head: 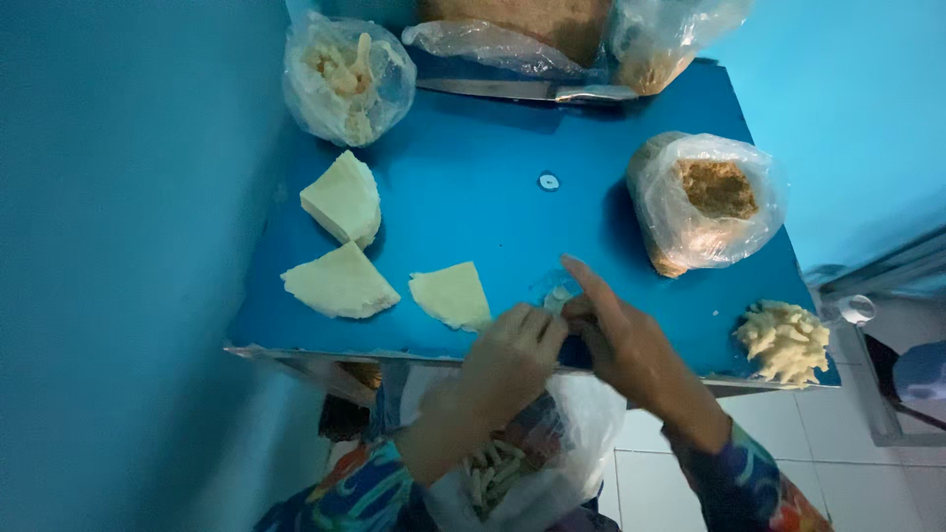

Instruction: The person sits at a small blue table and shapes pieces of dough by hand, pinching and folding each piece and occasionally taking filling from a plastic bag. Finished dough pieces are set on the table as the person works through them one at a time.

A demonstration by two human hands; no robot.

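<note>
My left hand point(507, 360) and my right hand point(616, 335) meet at the near edge of the blue table point(473, 187). Both pinch a small pale piece point(558, 298) between their fingertips. Just left of the hands lies a pale wedge-shaped chunk point(451, 294). Two larger pale wedges point(340, 284) point(343, 199) lie further left. Below the hands, off the table edge, a clear plastic bag point(532, 463) holds several pale cut strips.
A bag of brown crumbs point(708, 202) stands at the right. A heap of pale peeled bits point(785, 340) sits at the near right corner. At the back are a bag of pale pieces point(347, 77), a long knife point(522, 91) and more bags. Blue walls close both sides.
</note>
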